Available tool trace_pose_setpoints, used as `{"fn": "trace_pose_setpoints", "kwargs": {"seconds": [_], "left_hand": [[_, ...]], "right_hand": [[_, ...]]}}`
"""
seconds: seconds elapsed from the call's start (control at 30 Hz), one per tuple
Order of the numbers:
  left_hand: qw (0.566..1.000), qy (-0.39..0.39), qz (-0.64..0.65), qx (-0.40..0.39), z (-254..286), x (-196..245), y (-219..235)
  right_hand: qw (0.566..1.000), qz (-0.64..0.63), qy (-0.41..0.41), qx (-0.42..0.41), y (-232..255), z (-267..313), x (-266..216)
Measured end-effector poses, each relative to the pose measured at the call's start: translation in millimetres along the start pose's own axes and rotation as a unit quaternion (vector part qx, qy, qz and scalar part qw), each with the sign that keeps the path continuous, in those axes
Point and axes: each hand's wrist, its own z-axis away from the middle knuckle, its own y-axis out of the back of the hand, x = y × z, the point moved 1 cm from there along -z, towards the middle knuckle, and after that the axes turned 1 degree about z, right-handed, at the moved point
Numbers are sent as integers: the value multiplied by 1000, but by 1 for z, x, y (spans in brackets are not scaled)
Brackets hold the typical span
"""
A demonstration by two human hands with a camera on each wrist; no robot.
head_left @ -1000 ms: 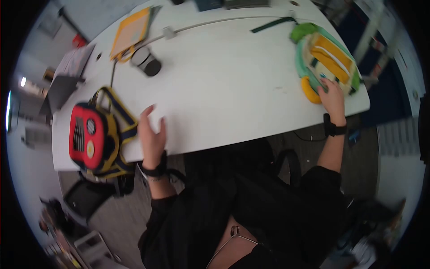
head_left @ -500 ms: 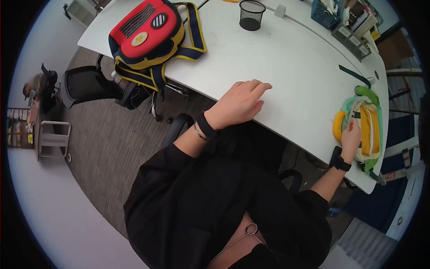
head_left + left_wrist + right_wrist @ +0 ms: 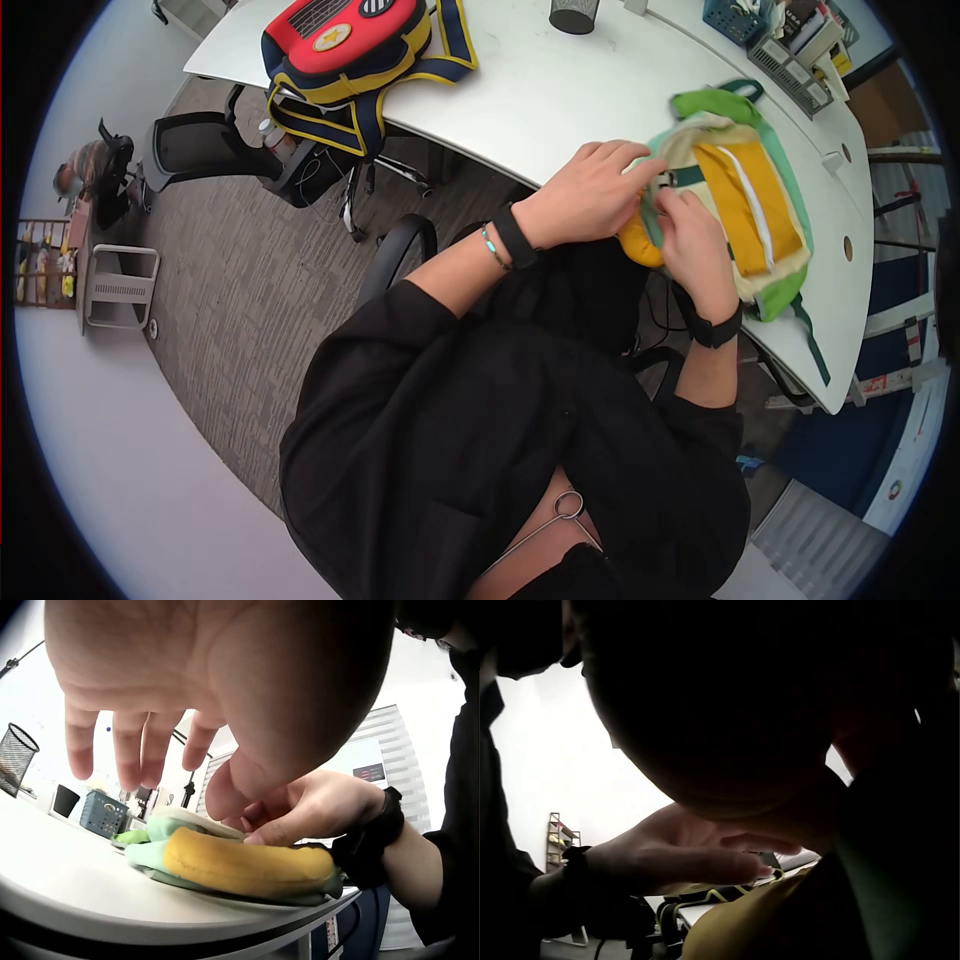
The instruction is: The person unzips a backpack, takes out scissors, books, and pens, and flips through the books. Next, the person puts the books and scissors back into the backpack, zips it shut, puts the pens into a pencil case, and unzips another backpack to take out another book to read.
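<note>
A child's backpack [image 3: 762, 205] in mint green and cream lies on the white table [image 3: 560, 95], with a yellow front pocket and a white zipper. My right hand [image 3: 700, 255] pinches the bag's near left edge between thumb and curled fingers, close to a dark green strap piece. Just above that edge is my left hand [image 3: 590, 195], its fingers extended in the left wrist view and its thumb near the right hand's fingers. A yellow padded piece [image 3: 247, 862] runs along the bag's side below both hands. The right wrist view is mostly dark.
A red backpack [image 3: 350, 45] with navy and yellow straps sits at the table's left edge. Toward the back stand a black mesh cup [image 3: 573, 14], a blue basket [image 3: 735, 18] and a grey file holder [image 3: 790, 75]. An office chair [image 3: 205, 155] stands at the left.
My left hand has moved from near the red backpack to the green one. The green backpack has come closer across the table, with my right hand at its edge.
</note>
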Motion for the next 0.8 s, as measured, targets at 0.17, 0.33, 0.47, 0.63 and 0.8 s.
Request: {"fn": "trace_pose_setpoints", "kwargs": {"seconds": [0.17,0.33,0.47,0.63,0.8], "left_hand": [[999,-33,-28,15,7,5,-5],[996,5,-63,-62,23,2,0],[996,2,-77,-51,26,4,-2],[996,5,-76,-47,24,4,-3],[998,3,-56,-42,19,1,-6]], "right_hand": [[998,-18,61,-17,-8,6,-22],[997,41,58,-41,-9,22,-22],[996,53,77,-2,-3,41,-24],[996,86,-1,-26,18,69,-21],[996,62,-67,-13,20,78,-8]]}}
